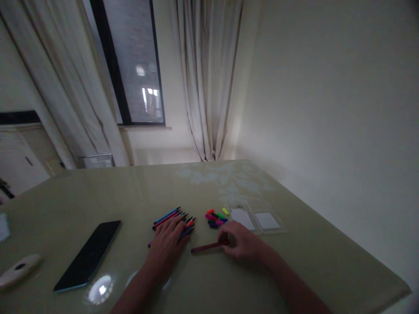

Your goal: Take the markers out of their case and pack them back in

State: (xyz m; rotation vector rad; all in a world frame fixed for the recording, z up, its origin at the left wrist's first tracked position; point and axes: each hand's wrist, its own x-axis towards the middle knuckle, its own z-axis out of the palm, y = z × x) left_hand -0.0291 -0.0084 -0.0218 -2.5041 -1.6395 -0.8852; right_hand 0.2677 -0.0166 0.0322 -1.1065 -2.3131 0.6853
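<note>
Several felt-tip pens [166,217] lie side by side on the table, uncapped tips pointing away to the right. My left hand [167,237] rests on top of them with its fingers stretched out and covers some. Thumb and fingers of my right hand [244,240] are closed around one end of a dark red felt-tip pen [205,248], which points left, low over the table. The gripped end is hidden by the fingers. Just beyond this hand is a small heap of coloured pen caps [215,217]. An opened clear plastic case [255,221] with white inserts lies behind it.
At the left lies a dark phone or tablet [90,255], and further left a pale rounded object [20,270] with a dark spot. The pale glossy table [137,187] meets a wall [327,109] along its right side. Curtains [209,78] and a window stand behind.
</note>
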